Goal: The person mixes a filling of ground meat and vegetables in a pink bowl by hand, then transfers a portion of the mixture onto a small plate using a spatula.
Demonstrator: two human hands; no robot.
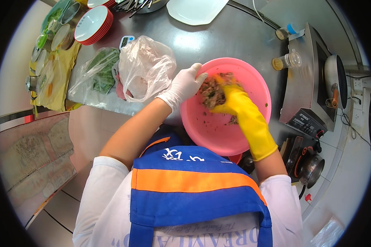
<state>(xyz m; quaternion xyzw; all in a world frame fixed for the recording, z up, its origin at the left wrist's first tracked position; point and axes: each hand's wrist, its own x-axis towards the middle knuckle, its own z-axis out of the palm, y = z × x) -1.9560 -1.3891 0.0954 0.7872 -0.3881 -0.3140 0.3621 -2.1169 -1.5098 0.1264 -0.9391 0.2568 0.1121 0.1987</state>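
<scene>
A pink plastic basin (225, 139) stands at the edge of the steel worktop, over my apron front. My left hand (187, 83), in a thin white disposable glove, grips the basin's upper left rim. Inside the basin, my right hand (233, 98), in a yellow rubber glove, is pushed into a minced mixture (211, 92) flecked with green; its fingers are blurred and partly hidden by the mixture. Smaller bits of the mixture lie on the basin's floor. Left of my left hand sits a white translucent plastic bag (147, 68) with pale contents.
Leafy greens in a clear bag (103, 71), a digital thermometer or timer (126, 40) and stacked red-and-white bowls (94, 26) are at left. A white tray (194, 10) lies at the back. Glass jars (287, 60) and a steel induction cooker (306, 83) stand at right, with a pan (332, 81).
</scene>
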